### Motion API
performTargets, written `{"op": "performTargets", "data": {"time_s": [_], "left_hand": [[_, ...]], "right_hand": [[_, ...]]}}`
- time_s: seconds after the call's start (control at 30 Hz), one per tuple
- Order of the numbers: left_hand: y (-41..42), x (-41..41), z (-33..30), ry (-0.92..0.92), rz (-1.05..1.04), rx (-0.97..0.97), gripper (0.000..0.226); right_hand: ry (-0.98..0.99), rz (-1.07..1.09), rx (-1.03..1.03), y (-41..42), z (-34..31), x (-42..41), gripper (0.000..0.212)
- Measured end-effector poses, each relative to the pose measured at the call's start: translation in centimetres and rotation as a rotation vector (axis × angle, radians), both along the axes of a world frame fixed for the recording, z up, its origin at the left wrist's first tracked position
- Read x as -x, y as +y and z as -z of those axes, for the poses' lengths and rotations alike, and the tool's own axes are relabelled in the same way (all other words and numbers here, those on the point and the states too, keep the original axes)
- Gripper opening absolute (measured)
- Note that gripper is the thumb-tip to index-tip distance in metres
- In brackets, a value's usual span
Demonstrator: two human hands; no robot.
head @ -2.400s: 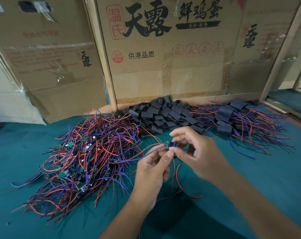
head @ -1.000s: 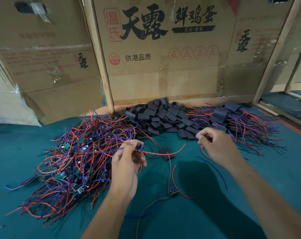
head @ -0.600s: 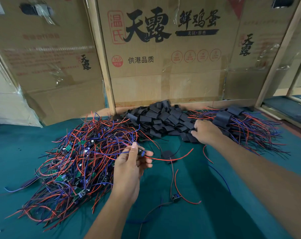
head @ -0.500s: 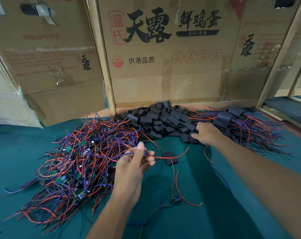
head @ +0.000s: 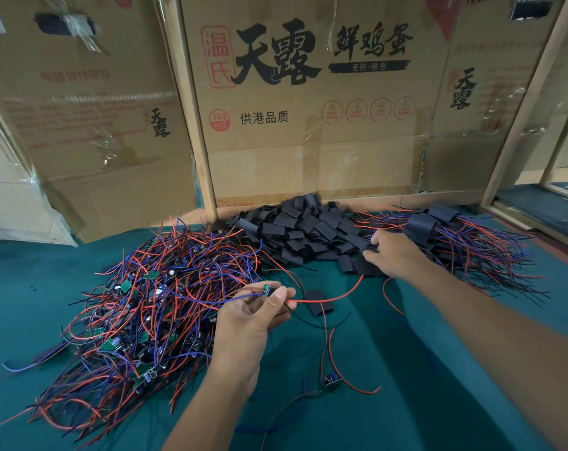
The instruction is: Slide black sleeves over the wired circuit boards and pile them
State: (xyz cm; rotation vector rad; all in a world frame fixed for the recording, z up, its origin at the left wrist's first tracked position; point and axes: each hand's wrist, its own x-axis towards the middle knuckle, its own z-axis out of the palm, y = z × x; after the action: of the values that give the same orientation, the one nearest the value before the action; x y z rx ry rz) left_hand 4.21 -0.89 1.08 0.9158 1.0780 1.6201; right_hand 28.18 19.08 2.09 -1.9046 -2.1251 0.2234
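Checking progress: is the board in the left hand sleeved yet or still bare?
Bare. The circuit board pinched by the left hand shows green, uncovered; the right hand is at the sleeve pile.

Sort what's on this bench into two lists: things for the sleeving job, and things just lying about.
For the job:
- wired board pinched in left hand
- black sleeve pile, right hand on it
- unsleeved board heap
- sleeved pile

Lying about:
- cardboard boxes
- wooden post
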Motion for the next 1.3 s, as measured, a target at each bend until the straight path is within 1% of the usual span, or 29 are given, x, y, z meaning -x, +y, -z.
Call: {"op": "performTargets", "data": {"time_s": [0.1,0.2,0.27,0.33,0.4,0.47,0.6,0.63,0.7,0.77,0.8,0.87,0.93,1.0,1.03,1.07,1.1,1.13,1.17,1.23,1.3], "left_hand": [[-0.1,-0.1,-0.2,-0.067,-0.008,0.0,0.027],[-0.3,-0.1,-0.4,-0.128,0.013,-0.009,0.025],[-0.3,-0.1,-0.4,-0.149,0.026,-0.005,0.019],[-0.3,-0.2,-0.5,-0.166,0.029,0.005,0.014],[-0.2,-0.1,-0.6,-0.199,0.023,0.016,0.019],[-0.2,-0.1,-0.8,-0.227,0.015,0.028,0.024],[-0.2,-0.1,-0.9,-0.223,0.012,0.058,0.019],[-0.2,-0.1,-0.8,-0.224,0.016,0.065,0.016],[-0.2,-0.2,-0.7,-0.218,0.024,0.086,0.015],[-0.2,-0.3,-0.7,-0.165,0.034,0.089,0.014],[-0.3,-0.4,-0.7,-0.12,0.039,0.076,0.011],[-0.4,-0.7,-0.6,-0.033,0.054,0.036,0.006],[-0.5,-0.9,-0.6,0.002,0.079,0.011,0.006],[-0.6,-1.1,-0.5,-0.014,0.104,0.014,0.009],[-0.6,-1.1,-0.5,-0.028,0.111,0.02,0.012],[-0.6,-1.1,-0.5,-0.036,0.113,0.025,0.015],[-0.6,-1.1,-0.5,-0.027,0.106,0.028,0.018],[-0.6,-1.1,-0.5,0.003,0.093,0.03,0.019],[-0.6,-1.0,-0.5,0.042,0.077,0.031,0.017],[-0.5,-0.9,-0.5,0.09,0.049,0.047,0.008],[-0.4,-0.6,-0.4,0.099,0.034,0.09,0.007]], "right_hand": [[0.143,-0.003,-0.035,-1.8,-0.5,-0.4,0.038],[0.248,-0.062,0.018,-5.0,-1.0,-0.9,0.031],[0.259,-0.166,0.054,-7.6,-1.0,-1.3,0.028],[0.234,-0.268,0.042,-9.9,-0.6,-1.6,0.028],[0.204,-0.309,0.011,-11.6,0.1,-1.9,0.029],[0.233,-0.317,-0.035,-12.5,0.4,-2.6,0.028],[0.501,-0.272,-0.099,-12.8,-0.3,-3.8,0.011],[0.578,-0.261,-0.087,-12.7,-0.4,-3.9,0.012],[0.74,-0.243,-0.028,-12.7,-0.4,-3.8,0.019],[0.908,-0.198,0.049,-12.7,-0.2,-3.5,0.027],[0.996,-0.166,0.089,-12.7,-0.1,-3.4,0.027],[1.159,-0.099,0.196,-12.5,0.0,-3.4,0.021],[1.251,-0.063,0.293,-12.4,0.2,-3.3,0.018],[1.218,-0.059,0.294,-12.4,0.5,-3.1,0.019],[1.12,-0.065,0.249,-12.3,0.7,-3.0,0.02],[0.951,-0.079,0.175,-12.4,1.0,-3.0,0.021],[0.736,-0.111,0.081,-12.4,1.1,-3.0,0.021],[0.526,-0.163,-0.009,-12.4,1.3,-2.9,0.02],[0.367,-0.222,-0.074,-12.6,1.3,-2.9,0.02],[0.203,-0.347,-0.11,-12.6,1.7,-2.9,0.019],[0.107,-0.432,-0.074,-12.5,2.0,-2.8,0.02]]}}
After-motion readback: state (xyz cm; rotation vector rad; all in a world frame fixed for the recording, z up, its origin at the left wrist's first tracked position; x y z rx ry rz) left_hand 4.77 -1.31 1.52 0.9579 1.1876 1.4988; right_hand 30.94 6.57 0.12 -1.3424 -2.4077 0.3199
